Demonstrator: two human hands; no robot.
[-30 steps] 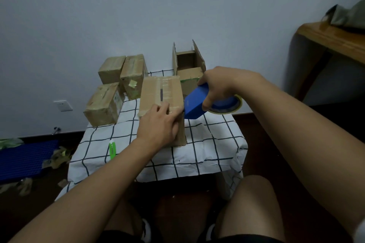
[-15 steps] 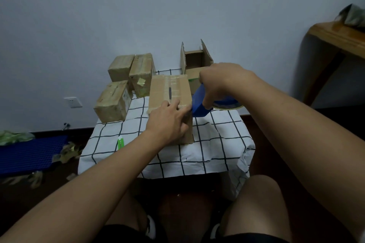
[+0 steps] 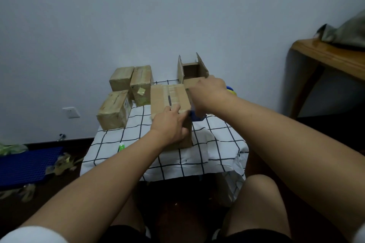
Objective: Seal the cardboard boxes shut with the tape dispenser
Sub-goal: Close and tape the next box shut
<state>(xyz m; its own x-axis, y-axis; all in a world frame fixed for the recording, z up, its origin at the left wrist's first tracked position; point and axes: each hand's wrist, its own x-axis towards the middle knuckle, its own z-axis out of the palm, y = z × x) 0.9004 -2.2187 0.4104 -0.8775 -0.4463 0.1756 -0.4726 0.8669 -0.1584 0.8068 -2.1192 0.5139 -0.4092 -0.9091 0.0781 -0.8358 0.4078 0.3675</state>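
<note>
A closed cardboard box (image 3: pixel 168 98) with clear tape along its top seam stands in the middle of the checked tablecloth (image 3: pixel 215 144). My left hand (image 3: pixel 170 124) rests on the box's near top edge and holds it steady. My right hand (image 3: pixel 209 94) grips the blue tape dispenser (image 3: pixel 197 118) just right of the box, against its right side. Only the dispenser's blue tip and a bit of its roll (image 3: pixel 231 89) show past the hand. An open box (image 3: pixel 192 71) with raised flaps stands behind.
Three sealed boxes (image 3: pixel 115 112) sit at the table's back left. A green-and-white object (image 3: pixel 121 147) lies near the left front. A blue mat (image 3: pixel 25 165) and tape scraps lie on the floor left. A wooden table (image 3: pixel 331 59) stands at the right.
My right hand has brought the dispenser down and leftward, closer against the box's right side. The camera view has shifted, so the table appears further right. My left hand stays on the box.
</note>
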